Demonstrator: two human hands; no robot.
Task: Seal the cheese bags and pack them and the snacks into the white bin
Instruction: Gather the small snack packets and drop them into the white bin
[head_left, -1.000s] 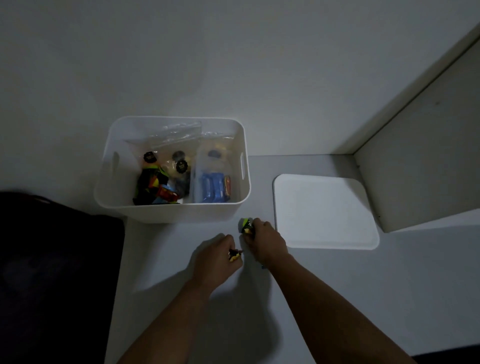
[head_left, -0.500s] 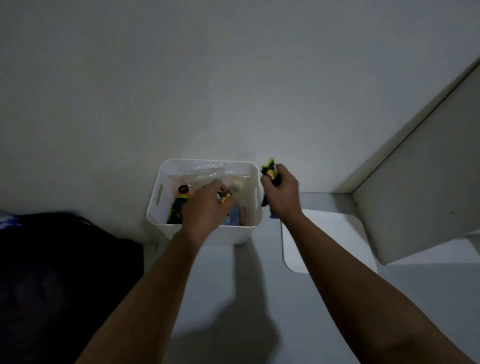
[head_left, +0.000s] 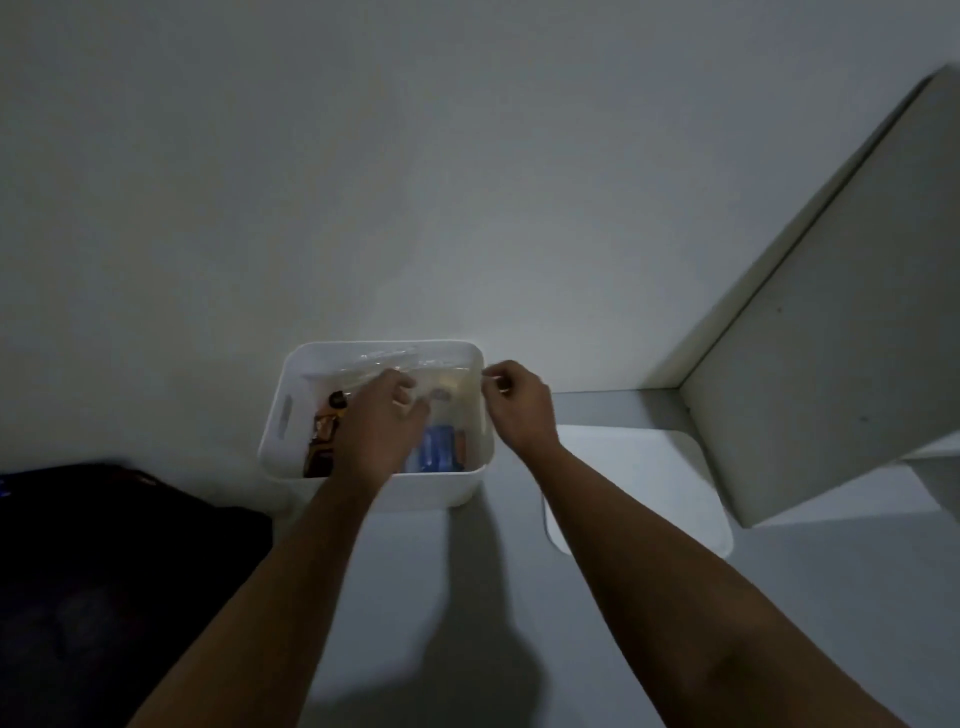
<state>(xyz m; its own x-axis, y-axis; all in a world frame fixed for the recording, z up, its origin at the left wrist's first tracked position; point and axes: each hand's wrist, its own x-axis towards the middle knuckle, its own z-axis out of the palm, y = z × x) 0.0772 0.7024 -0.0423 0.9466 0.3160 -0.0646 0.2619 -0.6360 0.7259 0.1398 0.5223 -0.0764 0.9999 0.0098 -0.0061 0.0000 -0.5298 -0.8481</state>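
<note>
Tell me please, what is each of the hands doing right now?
Left hand: inside the white plastic bin, grip cannot be told.
Right hand: fingers curled at the bin's right rim, apparently empty.

Two bare forearms reach in from the lower edge of the view toward the white bin (head_left: 374, 483), and no sleeve, cuff, watch, ring or glove shows on either. The left hand (head_left: 382, 421) ends the arm nearer the bin's middle, and the right hand (head_left: 517, 402) ends the arm at the bin's right rim. Both arms are lean, with the wrists narrower than the forearms behind them, and dim light leaves finer marks on them too faint to tell.
</note>
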